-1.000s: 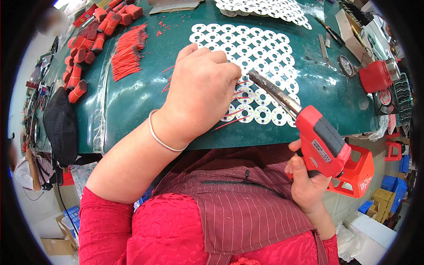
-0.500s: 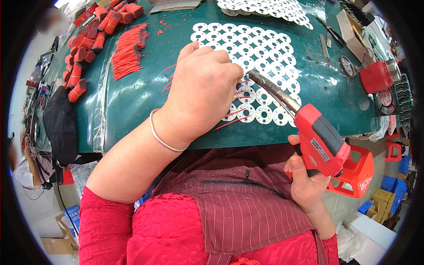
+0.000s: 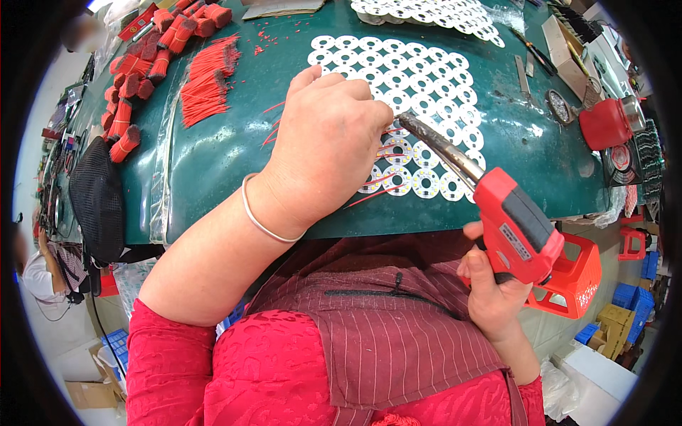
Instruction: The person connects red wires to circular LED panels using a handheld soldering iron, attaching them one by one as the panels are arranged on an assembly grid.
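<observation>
My left hand point(image 3: 328, 145) is closed over the left part of a sheet of round white LED boards point(image 3: 425, 183), knuckles up. Its fingertips are turned away from view, so what they pinch is hidden. Thin red wires point(image 3: 369, 193) stick out from beneath this hand on both sides, some lying across the nearest boards. My right hand point(image 3: 495, 295) grips a red and black soldering gun point(image 3: 517, 226) by its handle. The gun's dark tip points up and left, close beside the left fingers; whether it touches a board cannot be seen.
Loose red wires point(image 3: 206, 89) lie in a pile at the left, beside bundled red wires point(image 3: 123, 145). More white boards point(image 3: 426, 13) are at the back. Pliers point(image 3: 534, 51), a red can point(image 3: 605, 128) and a small fan point(image 3: 623, 162) stand right. A red stool point(image 3: 577, 284) is below the table edge.
Almost nothing differs. My left hand and the board sheet sit very slightly further right in the picture; the soldering gun keeps its place.
</observation>
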A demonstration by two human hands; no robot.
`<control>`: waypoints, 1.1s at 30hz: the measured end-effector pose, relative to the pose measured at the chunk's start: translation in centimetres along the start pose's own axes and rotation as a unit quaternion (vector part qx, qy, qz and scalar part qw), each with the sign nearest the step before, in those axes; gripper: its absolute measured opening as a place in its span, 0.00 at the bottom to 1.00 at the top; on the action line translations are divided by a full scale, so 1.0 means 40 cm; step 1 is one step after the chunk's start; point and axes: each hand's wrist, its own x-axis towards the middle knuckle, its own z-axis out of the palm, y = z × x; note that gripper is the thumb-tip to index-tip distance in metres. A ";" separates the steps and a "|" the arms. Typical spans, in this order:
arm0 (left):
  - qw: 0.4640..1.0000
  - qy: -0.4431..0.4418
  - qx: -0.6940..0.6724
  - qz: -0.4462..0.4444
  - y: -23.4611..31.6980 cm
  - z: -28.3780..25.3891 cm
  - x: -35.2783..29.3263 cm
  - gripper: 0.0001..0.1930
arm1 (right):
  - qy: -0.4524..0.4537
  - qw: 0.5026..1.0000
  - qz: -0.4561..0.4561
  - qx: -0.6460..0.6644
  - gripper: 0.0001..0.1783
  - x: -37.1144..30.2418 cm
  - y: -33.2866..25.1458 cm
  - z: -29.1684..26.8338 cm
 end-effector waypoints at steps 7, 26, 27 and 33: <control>1.000 -0.001 0.009 -0.007 0.000 -0.001 -0.002 0.02 | 0.026 0.998 0.022 0.052 0.23 0.007 -0.010 0.000; 0.982 0.036 0.158 -0.101 -0.139 -0.244 -0.170 0.11 | 0.051 0.994 0.053 0.079 0.22 -0.035 -0.039 0.010; 0.974 0.021 0.186 -0.128 -0.154 -0.255 -0.181 0.11 | 0.050 0.994 0.049 0.078 0.22 -0.034 -0.040 0.010; 0.963 0.005 0.243 -0.116 -0.219 -0.257 -0.214 0.09 | 0.039 0.997 0.039 0.059 0.21 -0.029 -0.065 0.026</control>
